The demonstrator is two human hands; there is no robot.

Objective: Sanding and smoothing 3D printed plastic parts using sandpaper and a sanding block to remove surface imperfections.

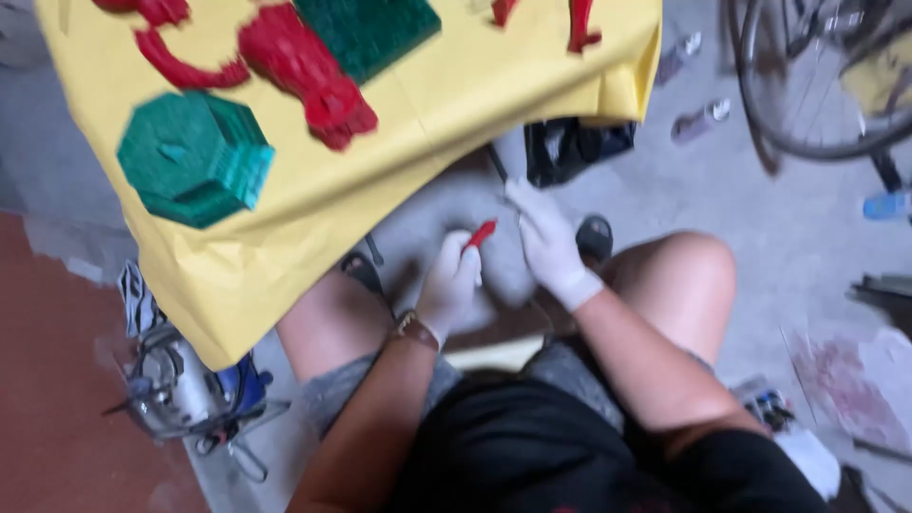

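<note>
I saw a yellow sheet spread over the desk, carrying green carved blocks and red carved pieces. Below it, over the concrete floor between the knees, both hands wore white gloves. The left hand was closed on a small red piece — light, stiff, probably brittle, best pinched by its thicker end. The right hand held a thin dark tool — its grip was blurred.
</note>
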